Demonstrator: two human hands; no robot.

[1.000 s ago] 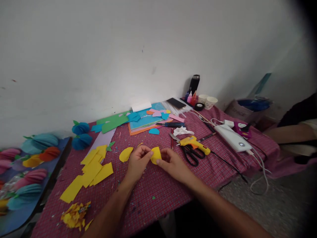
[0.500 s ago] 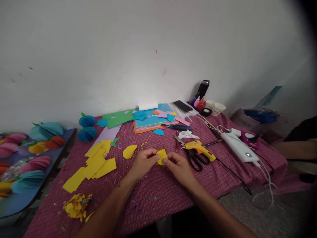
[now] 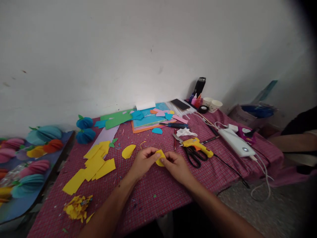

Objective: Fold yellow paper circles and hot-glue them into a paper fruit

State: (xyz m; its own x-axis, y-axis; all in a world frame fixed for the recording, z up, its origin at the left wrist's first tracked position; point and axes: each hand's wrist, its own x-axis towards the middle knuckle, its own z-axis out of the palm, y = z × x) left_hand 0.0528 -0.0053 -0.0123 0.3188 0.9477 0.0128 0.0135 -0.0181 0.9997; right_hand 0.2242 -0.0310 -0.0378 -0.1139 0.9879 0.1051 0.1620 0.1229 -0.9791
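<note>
A small yellow paper piece (image 3: 160, 158) is pinched between my two hands above the checked tablecloth. My left hand (image 3: 145, 162) grips its left side between thumb and fingers. On its right side, the thumb and fingers of my right hand (image 3: 176, 165) are closed on it. A yellow half-round paper cutout (image 3: 128, 151) lies left of my left hand. Farther left, several yellow paper rectangles (image 3: 95, 167) overlap one another. Right of my right hand lie a yellow glue gun (image 3: 196, 145) and black-handled scissors (image 3: 193, 158), the gun partly over the scissors.
Crumpled yellow paper (image 3: 77, 207) lies at the near left. Coloured sheets (image 3: 119, 120), a cutter (image 3: 174, 125) and a phone (image 3: 180, 104) are toward the wall. A white power bank (image 3: 234, 142) with cables is at right. Paper pumpkins (image 3: 49, 133) fill a side table.
The view has shifted slightly, so the objects on the table sit a little differently in frame. Both hands still hold the yellow paper piece, which is turned slightly.
</note>
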